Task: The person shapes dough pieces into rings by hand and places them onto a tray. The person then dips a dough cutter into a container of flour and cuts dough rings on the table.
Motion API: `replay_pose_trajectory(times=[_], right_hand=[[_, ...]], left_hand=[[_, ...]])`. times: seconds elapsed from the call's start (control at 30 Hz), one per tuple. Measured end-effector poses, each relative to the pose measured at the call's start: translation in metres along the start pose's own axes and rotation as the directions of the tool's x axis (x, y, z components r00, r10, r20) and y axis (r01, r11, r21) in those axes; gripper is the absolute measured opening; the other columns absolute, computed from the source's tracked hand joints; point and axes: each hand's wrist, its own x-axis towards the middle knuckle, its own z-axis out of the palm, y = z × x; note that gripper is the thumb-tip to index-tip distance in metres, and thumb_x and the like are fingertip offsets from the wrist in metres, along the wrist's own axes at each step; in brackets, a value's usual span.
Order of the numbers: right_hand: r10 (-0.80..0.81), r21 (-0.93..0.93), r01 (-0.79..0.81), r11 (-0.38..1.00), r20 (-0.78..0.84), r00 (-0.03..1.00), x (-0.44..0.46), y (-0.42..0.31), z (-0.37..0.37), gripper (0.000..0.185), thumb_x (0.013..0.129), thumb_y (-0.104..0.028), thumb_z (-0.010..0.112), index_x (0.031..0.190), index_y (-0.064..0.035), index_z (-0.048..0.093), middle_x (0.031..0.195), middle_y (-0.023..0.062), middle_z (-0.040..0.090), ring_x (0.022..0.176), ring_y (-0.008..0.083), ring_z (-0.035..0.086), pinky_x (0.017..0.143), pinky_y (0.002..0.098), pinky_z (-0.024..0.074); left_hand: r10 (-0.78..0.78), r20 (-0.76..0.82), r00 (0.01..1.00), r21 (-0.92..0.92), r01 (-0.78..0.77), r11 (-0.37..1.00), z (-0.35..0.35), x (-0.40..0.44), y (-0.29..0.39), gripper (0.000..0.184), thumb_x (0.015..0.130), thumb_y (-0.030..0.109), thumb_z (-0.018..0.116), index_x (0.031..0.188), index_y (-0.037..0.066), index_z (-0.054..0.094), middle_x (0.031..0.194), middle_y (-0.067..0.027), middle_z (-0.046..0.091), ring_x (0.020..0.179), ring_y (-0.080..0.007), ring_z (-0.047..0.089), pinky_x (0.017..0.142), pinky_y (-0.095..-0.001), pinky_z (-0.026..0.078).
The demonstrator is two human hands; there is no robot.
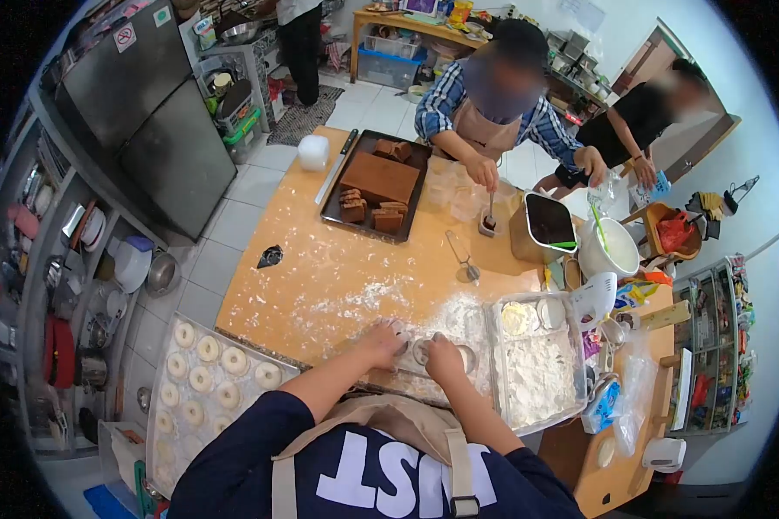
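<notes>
My left hand [379,345] rests on the floured tabletop, its fingers apart and holding nothing I can see. Beside it, my right hand [444,358] is closed at the edge of a small round greyish piece [421,350]; whether this is a cutter or dough I cannot tell. A pale round [467,358] lies just right of that hand. Close by on the right stands a clear divided container [496,368] with loose flour [538,379] in one part and pale dough rounds [518,318] in another. Ring-shaped doughnuts [201,378] sit in rows on a floured tray [279,368] at my left.
Across the wooden table [273,298], a co-worker [502,95] handles a small cup. A black tray [329,208] carries chocolate cake [391,177], with a long knife [336,166] alongside. A strainer [466,268], a brown-filled tub [532,238], a white bucket [610,251] and a mixer [594,298] stand rightward.
</notes>
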Motion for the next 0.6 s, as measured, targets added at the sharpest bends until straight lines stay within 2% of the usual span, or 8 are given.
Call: replay_pose_trajectory(times=[0.2, 0.27, 0.37, 0.47, 0.5, 0.6], right_hand=[[0.017, 0.0, -0.017, 1.0, 0.001, 1.0, 0.0, -0.002, 0.0, 0.018, 0.068, 0.0, 0.054, 0.082, -0.0053, 0.064, 0.088, 0.0184, 0.055, 0.081, 0.0357, 0.059, 0.068, 0.0437, 0.049], [0.023, 0.019, -0.023, 1.0, 0.011, 1.0, 0.001, -0.001, -0.003, 0.02, 0.069, -0.001, 0.055, 0.086, -0.0063, 0.066, 0.09, 0.0185, 0.056, 0.081, 0.0353, 0.059, 0.069, 0.0434, 0.0488], [0.12, 0.129, -0.114, 0.985, -0.042, 0.992, 0.007, 0.032, 0.013, 0.023, 0.071, -0.005, 0.057, 0.092, -0.0087, 0.067, 0.094, 0.0179, 0.057, 0.08, 0.0348, 0.058, 0.071, 0.0429, 0.0482], [0.085, 0.251, -0.055, 0.967, -0.11, 0.99, -0.004, 0.011, -0.059, 0.027, 0.07, -0.008, 0.061, 0.096, -0.0107, 0.068, 0.092, 0.017, 0.058, 0.081, 0.0343, 0.058, 0.073, 0.0419, 0.048], [0.097, 0.219, -0.067, 0.973, -0.131, 0.987, -0.003, 0.019, -0.051, 0.025, 0.068, -0.008, 0.065, 0.093, -0.0095, 0.068, 0.085, 0.0169, 0.059, 0.082, 0.0349, 0.058, 0.073, 0.0418, 0.0483], [0.085, 0.123, -0.074, 0.99, -0.086, 0.993, -0.003, 0.028, -0.013, 0.022, 0.068, -0.008, 0.065, 0.09, -0.0091, 0.068, 0.085, 0.0164, 0.059, 0.083, 0.0346, 0.058, 0.074, 0.0419, 0.0482]], left_hand=[[-0.003, 0.004, 1.0, 0.013, 0.003, 1.0, -0.01, -0.004, 0.006, 0.085, 0.055, 0.036, 0.082, 0.129, 0.014, 0.045, 0.134, -0.015, 0.04, 0.128, -0.0348, 0.033, 0.106, -0.0472, 0.028], [0.025, -0.051, 0.998, 0.02, -0.024, 1.0, 0.001, -0.002, 0.001, 0.086, 0.053, 0.036, 0.082, 0.128, 0.012, 0.046, 0.131, -0.0161, 0.042, 0.125, -0.0352, 0.035, 0.103, -0.0447, 0.032], [0.017, -0.045, 0.999, 0.026, -0.016, 1.0, 0.004, 0.001, -0.002, 0.088, 0.052, 0.036, 0.082, 0.128, 0.011, 0.046, 0.131, -0.0169, 0.042, 0.124, -0.0359, 0.036, 0.101, -0.0442, 0.034], [0.018, -0.024, 1.0, 0.013, -0.018, 1.0, 0.014, 0.003, -0.005, 0.09, 0.052, 0.036, 0.082, 0.13, 0.012, 0.044, 0.133, -0.0172, 0.04, 0.125, -0.0365, 0.035, 0.102, -0.0452, 0.033], [0.027, -0.027, 0.999, 0.014, -0.027, 1.0, 0.014, 0.005, -0.007, 0.09, 0.053, 0.037, 0.081, 0.131, 0.012, 0.044, 0.134, -0.0174, 0.039, 0.126, -0.0368, 0.034, 0.103, -0.0456, 0.032], [0.029, -0.024, 0.999, 0.04, -0.028, 0.999, 0.004, 0.0, -0.001, 0.091, 0.053, 0.036, 0.081, 0.132, 0.012, 0.043, 0.136, -0.0178, 0.037, 0.127, -0.0372, 0.033, 0.105, -0.0461, 0.029]])
